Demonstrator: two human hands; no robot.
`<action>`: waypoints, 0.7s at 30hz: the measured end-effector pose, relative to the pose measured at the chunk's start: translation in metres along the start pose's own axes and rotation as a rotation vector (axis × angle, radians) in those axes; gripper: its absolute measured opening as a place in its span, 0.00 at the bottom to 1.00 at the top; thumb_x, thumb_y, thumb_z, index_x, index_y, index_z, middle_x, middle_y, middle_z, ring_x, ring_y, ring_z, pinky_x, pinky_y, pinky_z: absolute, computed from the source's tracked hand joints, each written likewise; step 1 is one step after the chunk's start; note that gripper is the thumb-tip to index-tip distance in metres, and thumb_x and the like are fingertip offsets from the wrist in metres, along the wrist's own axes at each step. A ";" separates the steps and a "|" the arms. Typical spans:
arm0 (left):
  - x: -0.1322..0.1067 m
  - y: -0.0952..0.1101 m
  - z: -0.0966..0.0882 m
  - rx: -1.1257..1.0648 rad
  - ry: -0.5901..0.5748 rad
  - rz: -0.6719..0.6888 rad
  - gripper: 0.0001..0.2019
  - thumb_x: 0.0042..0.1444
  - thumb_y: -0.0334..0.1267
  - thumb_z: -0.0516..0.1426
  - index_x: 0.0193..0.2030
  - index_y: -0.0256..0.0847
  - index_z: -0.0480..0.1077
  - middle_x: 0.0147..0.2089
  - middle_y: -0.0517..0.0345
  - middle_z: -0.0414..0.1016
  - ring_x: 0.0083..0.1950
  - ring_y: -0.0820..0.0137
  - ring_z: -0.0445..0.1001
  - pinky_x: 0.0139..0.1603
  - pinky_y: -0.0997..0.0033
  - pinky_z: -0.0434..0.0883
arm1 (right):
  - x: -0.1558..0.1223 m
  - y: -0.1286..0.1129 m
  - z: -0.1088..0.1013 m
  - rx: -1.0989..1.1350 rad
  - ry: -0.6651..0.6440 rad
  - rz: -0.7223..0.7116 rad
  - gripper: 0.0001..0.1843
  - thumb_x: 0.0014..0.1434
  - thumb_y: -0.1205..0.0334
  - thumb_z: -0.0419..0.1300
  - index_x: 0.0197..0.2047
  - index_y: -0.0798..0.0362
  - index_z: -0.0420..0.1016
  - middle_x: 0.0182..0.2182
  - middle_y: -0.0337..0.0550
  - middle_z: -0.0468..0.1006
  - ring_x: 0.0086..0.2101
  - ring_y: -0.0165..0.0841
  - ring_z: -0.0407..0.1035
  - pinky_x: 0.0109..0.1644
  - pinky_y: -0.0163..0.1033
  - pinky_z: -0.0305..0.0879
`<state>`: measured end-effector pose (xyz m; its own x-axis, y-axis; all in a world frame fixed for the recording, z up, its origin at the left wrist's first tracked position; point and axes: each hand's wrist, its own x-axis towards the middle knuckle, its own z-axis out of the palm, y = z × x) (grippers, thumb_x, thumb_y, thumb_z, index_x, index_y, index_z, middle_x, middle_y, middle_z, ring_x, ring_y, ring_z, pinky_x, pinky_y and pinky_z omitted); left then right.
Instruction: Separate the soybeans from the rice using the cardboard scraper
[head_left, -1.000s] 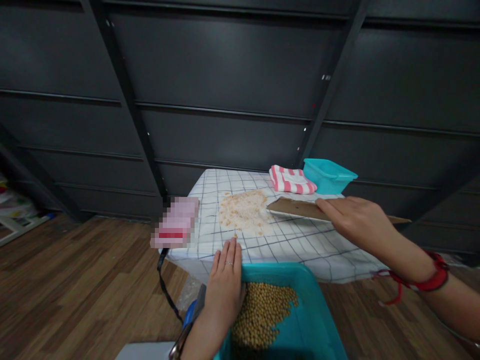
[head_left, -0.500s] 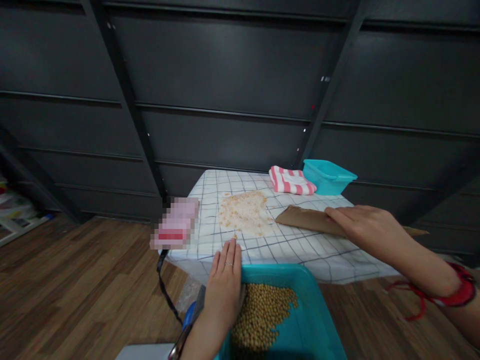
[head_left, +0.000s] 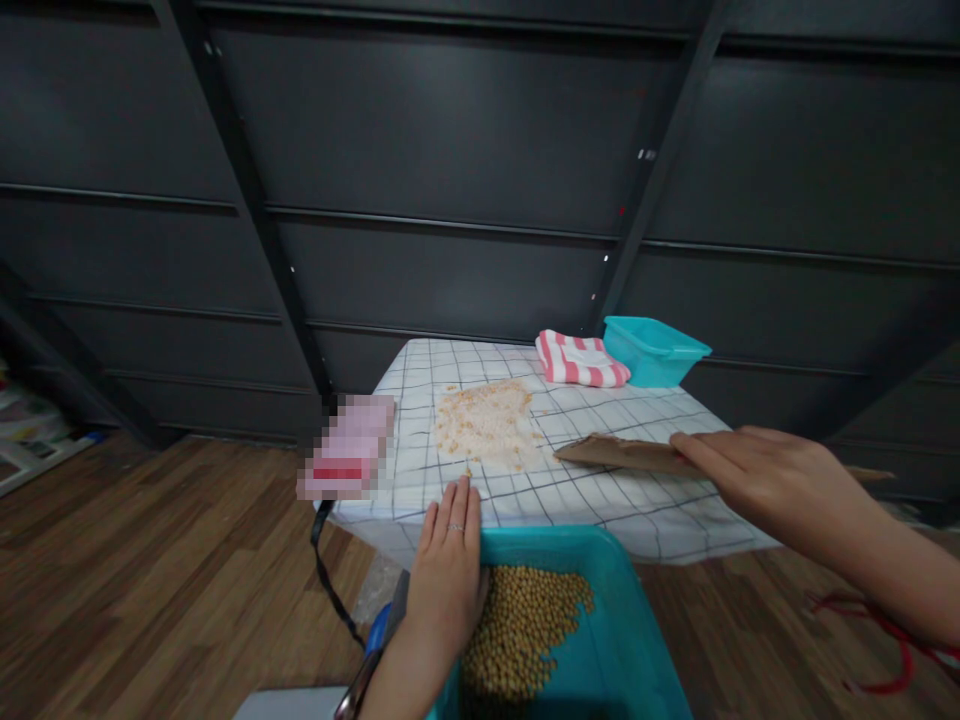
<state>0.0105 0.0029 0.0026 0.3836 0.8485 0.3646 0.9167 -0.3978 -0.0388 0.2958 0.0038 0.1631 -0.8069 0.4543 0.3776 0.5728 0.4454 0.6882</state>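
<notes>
My left hand [head_left: 446,565] lies with straight fingers on the front edge of the table, beside the left rim of a teal basin [head_left: 634,600]; its thumb is mostly hidden. Brown-yellow soybeans [head_left: 525,625] cover the left part of the basin's floor. My right hand [head_left: 757,465] grips a bent strip of brown cardboard [head_left: 619,452], held low over the right of the table. Between the hands, a patch of whitish grains [head_left: 487,425] with scattered yellow beans is spread on the checked cloth [head_left: 420,375]. One bean lies just ahead of my left fingertips.
At the back right stand a folded pink-striped towel [head_left: 581,360] and a small teal tub [head_left: 652,352]. A pixelated pink object [head_left: 351,445] sits at the table's left corner, with a black strap [head_left: 322,565] hanging below. Dark panels [head_left: 450,270] rise behind the table.
My right hand has moved to the right and slightly down with the cardboard, which is now tilted more edge-on. My left hand has stayed in place.
</notes>
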 end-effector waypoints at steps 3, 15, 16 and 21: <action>0.001 0.001 -0.001 0.003 -0.017 -0.005 0.35 0.45 0.28 0.47 0.63 0.27 0.44 0.65 0.41 0.49 0.65 0.57 0.47 0.60 0.52 0.58 | -0.001 -0.001 -0.004 0.005 -0.001 -0.007 0.17 0.50 0.81 0.43 0.32 0.59 0.71 0.25 0.49 0.75 0.23 0.34 0.67 0.27 0.38 0.62; 0.000 -0.001 -0.001 -0.002 -0.008 0.000 0.37 0.45 0.29 0.47 0.64 0.29 0.40 0.65 0.42 0.48 0.65 0.58 0.46 0.59 0.53 0.58 | 0.003 -0.016 -0.017 0.044 0.000 -0.019 0.19 0.55 0.78 0.40 0.31 0.57 0.71 0.21 0.44 0.73 0.20 0.31 0.63 0.24 0.37 0.59; 0.000 -0.001 0.000 -0.003 -0.005 0.002 0.36 0.46 0.29 0.47 0.64 0.29 0.41 0.65 0.42 0.48 0.65 0.58 0.46 0.59 0.53 0.59 | 0.004 -0.018 -0.020 0.048 0.004 -0.027 0.20 0.56 0.77 0.39 0.31 0.57 0.71 0.21 0.43 0.73 0.19 0.31 0.63 0.24 0.37 0.59; 0.000 0.000 -0.001 0.034 -0.017 0.015 0.33 0.47 0.28 0.47 0.63 0.26 0.45 0.65 0.41 0.48 0.65 0.57 0.47 0.59 0.55 0.59 | 0.004 -0.031 -0.029 0.152 0.011 0.021 0.22 0.59 0.75 0.38 0.29 0.52 0.71 0.22 0.40 0.75 0.21 0.29 0.64 0.26 0.36 0.60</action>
<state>0.0100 0.0025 0.0040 0.3986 0.8484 0.3482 0.9141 -0.3984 -0.0755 0.2708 -0.0308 0.1618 -0.7955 0.4569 0.3980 0.6041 0.5476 0.5789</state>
